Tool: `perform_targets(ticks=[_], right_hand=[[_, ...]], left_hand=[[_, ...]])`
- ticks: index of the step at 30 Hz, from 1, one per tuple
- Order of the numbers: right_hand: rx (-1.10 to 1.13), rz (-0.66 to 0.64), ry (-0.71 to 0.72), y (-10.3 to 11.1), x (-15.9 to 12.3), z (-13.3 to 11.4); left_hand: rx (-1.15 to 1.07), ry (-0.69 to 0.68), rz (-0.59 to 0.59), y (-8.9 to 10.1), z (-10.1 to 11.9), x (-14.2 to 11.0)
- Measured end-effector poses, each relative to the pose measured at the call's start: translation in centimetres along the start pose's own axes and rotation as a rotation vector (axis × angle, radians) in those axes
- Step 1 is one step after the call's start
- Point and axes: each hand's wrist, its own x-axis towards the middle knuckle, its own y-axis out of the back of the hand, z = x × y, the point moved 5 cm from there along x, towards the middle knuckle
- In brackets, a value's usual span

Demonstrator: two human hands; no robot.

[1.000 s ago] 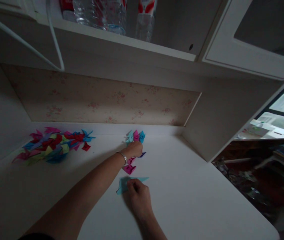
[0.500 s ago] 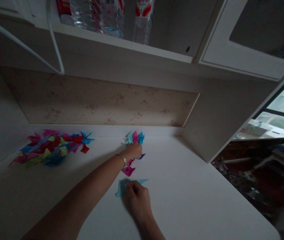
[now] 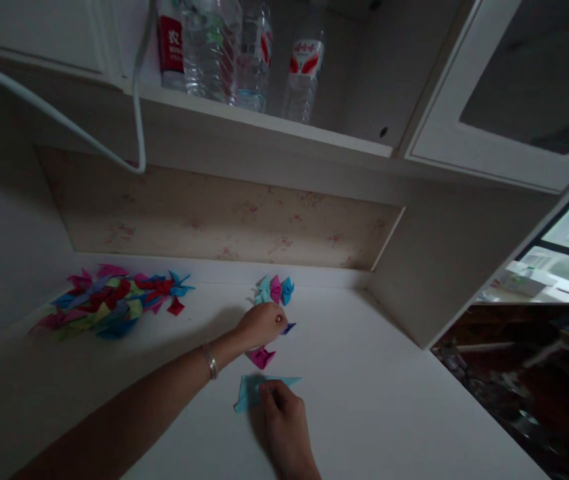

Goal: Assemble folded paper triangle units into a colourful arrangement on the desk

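Observation:
My left hand (image 3: 263,324) is closed in the middle of the white tabletop, just in front of a row of small paper cranes. The tip of a dark blue-purple folded paper (image 3: 289,328) shows beside its fingers; whether they grip it is hidden. Below that hand lies a magenta folded paper (image 3: 262,358), partly covered. My right hand (image 3: 285,413), closed with thumb and forefinger together, is on a light-blue folded paper (image 3: 250,392) lying on the table. At the back stand a pale turquoise crane (image 3: 263,289), a pink one (image 3: 275,288) and a blue one (image 3: 287,291).
A heap of colourful folded papers (image 3: 109,303) lies at the back left, with a red piece (image 3: 175,306) beside it. Overhead, a shelf (image 3: 264,123) holds several plastic bottles (image 3: 304,80). A white cable (image 3: 140,133) hangs down. A side panel (image 3: 444,247) bounds the right.
The view has tipped upward slightly, so things sit lower in the picture. My left hand has drawn back a little and turned. My right hand stays on the light-blue paper.

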Motion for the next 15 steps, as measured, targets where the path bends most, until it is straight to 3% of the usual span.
perform_targets(ticks=[3, 6, 9, 12, 15], right_hand=[[-0.005, -0.023, 0.007, -0.1, 0.0, 0.2], [-0.012, -0.029, 0.007, -0.3, 0.0, 0.6], [-0.057, -0.016, 0.003, -0.1, -0.1, 0.9], [-0.135, -0.02, 0.026, 0.4, -0.3, 1.2], [-0.259, 0.041, 0.101, 0.5, -0.7, 1.7]], left_hand=[[-0.201, 0.084, 0.034, 1.1, -2.7, -6.2], [-0.424, 0.326, 0.072, 0.9, -7.7, -12.9], [-0.525, 0.46, 0.129, 0.2, -12.1, -18.5], [-0.635, 0.549, 0.194, -0.5, -14.8, -22.3], [-0.826, 0.663, 0.168, -1.1, -15.8, -24.1]])
